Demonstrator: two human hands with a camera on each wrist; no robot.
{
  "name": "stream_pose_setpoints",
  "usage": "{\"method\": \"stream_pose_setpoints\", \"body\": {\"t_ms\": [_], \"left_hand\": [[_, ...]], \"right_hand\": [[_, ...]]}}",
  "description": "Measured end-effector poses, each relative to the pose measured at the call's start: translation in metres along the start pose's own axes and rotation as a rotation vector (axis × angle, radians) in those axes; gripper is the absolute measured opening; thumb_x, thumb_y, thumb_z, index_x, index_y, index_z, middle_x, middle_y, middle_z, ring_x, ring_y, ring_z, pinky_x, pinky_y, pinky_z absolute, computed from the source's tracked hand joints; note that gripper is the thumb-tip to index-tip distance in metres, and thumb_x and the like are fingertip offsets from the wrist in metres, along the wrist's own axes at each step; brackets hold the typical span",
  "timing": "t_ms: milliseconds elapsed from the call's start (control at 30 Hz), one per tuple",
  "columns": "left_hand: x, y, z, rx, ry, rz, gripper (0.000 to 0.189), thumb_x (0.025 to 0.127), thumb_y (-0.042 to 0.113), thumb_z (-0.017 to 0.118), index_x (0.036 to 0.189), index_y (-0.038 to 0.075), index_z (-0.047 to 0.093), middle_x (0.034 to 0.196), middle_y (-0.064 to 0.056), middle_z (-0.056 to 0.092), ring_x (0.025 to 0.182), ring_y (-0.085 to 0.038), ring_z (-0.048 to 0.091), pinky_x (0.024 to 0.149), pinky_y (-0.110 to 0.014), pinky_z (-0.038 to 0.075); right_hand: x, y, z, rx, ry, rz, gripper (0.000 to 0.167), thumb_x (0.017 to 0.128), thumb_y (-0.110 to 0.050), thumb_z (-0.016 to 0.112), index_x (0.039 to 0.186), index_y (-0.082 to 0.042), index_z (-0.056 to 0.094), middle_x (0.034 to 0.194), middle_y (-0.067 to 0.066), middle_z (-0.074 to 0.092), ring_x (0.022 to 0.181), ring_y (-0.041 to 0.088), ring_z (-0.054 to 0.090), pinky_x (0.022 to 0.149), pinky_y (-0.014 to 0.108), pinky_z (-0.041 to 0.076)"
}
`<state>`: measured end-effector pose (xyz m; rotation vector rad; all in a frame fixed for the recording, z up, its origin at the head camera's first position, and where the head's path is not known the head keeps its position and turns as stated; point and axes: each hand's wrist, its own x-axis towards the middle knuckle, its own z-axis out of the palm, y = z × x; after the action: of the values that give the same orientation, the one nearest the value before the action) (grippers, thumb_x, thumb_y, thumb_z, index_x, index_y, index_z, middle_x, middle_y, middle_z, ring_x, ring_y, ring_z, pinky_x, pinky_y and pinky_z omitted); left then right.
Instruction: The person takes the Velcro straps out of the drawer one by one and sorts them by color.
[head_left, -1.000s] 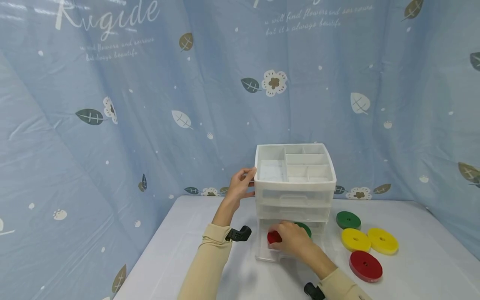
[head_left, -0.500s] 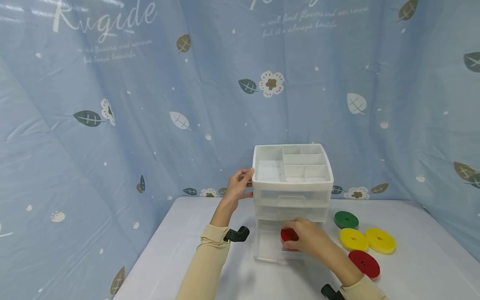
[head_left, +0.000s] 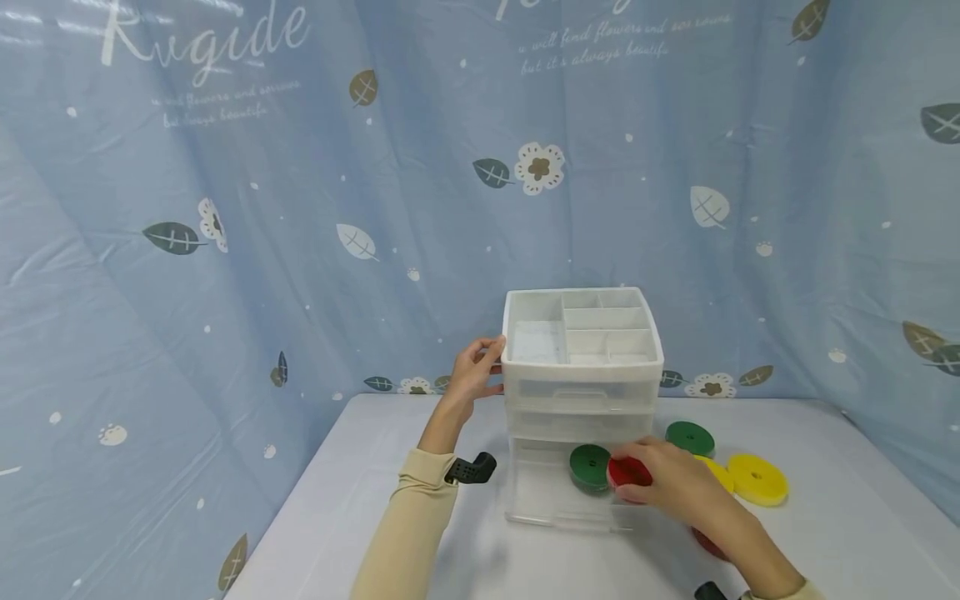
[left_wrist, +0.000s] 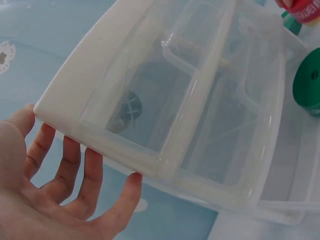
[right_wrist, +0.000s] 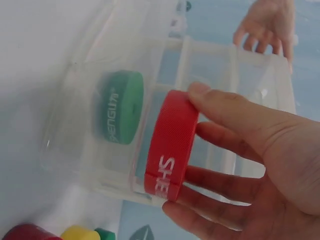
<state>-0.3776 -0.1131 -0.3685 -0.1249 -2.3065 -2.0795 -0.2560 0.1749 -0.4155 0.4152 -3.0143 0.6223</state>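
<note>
A white plastic drawer cabinet [head_left: 581, 372] stands on the table, its clear bottom drawer [head_left: 543, 492] pulled out. My left hand [head_left: 474, 371] rests its fingertips on the cabinet's left side; in the left wrist view the fingers [left_wrist: 70, 167] are spread along the edge. Inside the drawer, towards its right, a green tape roll [head_left: 589, 468] stays put. Just right of it, my right hand [head_left: 678, 479] pinches a red tape roll [head_left: 628, 472] between thumb and fingers. The right wrist view shows white lettering on this red roll [right_wrist: 172, 140], held tilted above the drawer's side.
Right of the cabinet lie another green roll [head_left: 690, 437], a yellow roll [head_left: 759, 479], a second yellow one [head_left: 717, 472] partly covered by my right hand, and another red roll [head_left: 708, 543] mostly behind my forearm. A patterned blue curtain [head_left: 420, 208] hangs behind the table.
My right hand has carried the red roll rightward across the drawer to its right side, uncovering the green roll in it. The left hand has kept its place on the cabinet.
</note>
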Motion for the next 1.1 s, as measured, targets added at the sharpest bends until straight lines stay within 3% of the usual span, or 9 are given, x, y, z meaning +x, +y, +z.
{"method": "stream_pose_setpoints", "body": {"t_ms": [233, 400, 767, 933, 1100], "left_hand": [[0.000, -0.002, 0.001, 0.002, -0.007, 0.003, 0.045, 0.091, 0.059, 0.060, 0.112, 0.020, 0.062, 0.113, -0.005, 0.063, 0.101, -0.019, 0.065, 0.088, -0.048, 0.059], [-0.001, 0.000, 0.000, -0.002, -0.011, 0.008, 0.044, 0.092, 0.057, 0.059, 0.113, 0.019, 0.062, 0.113, -0.005, 0.063, 0.101, -0.021, 0.064, 0.089, -0.050, 0.058], [0.000, 0.001, 0.000, 0.000, -0.021, 0.000, 0.045, 0.091, 0.057, 0.060, 0.113, 0.018, 0.062, 0.112, -0.005, 0.063, 0.102, -0.022, 0.066, 0.086, -0.046, 0.060], [0.000, 0.001, 0.001, -0.003, -0.026, 0.001, 0.042, 0.092, 0.057, 0.060, 0.111, 0.019, 0.062, 0.110, -0.004, 0.063, 0.100, -0.020, 0.065, 0.085, -0.046, 0.060], [0.001, 0.000, -0.001, -0.007, -0.027, 0.004, 0.046, 0.092, 0.057, 0.060, 0.113, 0.016, 0.062, 0.110, -0.004, 0.062, 0.098, -0.019, 0.065, 0.088, -0.048, 0.059]], "right_hand": [[-0.008, 0.007, -0.013, -0.020, 0.024, 0.001, 0.048, 0.074, -0.039, 0.085, 0.116, -0.022, 0.070, 0.120, 0.008, 0.066, 0.098, 0.023, 0.061, 0.077, 0.050, 0.059], [-0.017, 0.025, -0.022, -0.045, 0.018, 0.011, 0.053, 0.074, -0.044, 0.084, 0.118, -0.019, 0.069, 0.118, 0.012, 0.066, 0.098, 0.026, 0.061, 0.072, 0.054, 0.059], [-0.040, 0.089, -0.026, -0.106, -0.042, 0.115, 0.061, 0.074, -0.052, 0.081, 0.120, -0.014, 0.066, 0.113, 0.017, 0.063, 0.095, 0.031, 0.059, 0.060, 0.048, 0.057], [-0.050, 0.123, -0.020, -0.108, -0.115, 0.183, 0.067, 0.072, -0.055, 0.080, 0.119, -0.009, 0.065, 0.113, 0.025, 0.062, 0.090, 0.030, 0.059, 0.060, 0.050, 0.058], [-0.058, 0.149, -0.016, -0.125, -0.144, 0.218, 0.073, 0.067, -0.055, 0.082, 0.119, -0.007, 0.065, 0.107, 0.023, 0.062, 0.087, 0.028, 0.058, 0.062, 0.052, 0.058]]}}
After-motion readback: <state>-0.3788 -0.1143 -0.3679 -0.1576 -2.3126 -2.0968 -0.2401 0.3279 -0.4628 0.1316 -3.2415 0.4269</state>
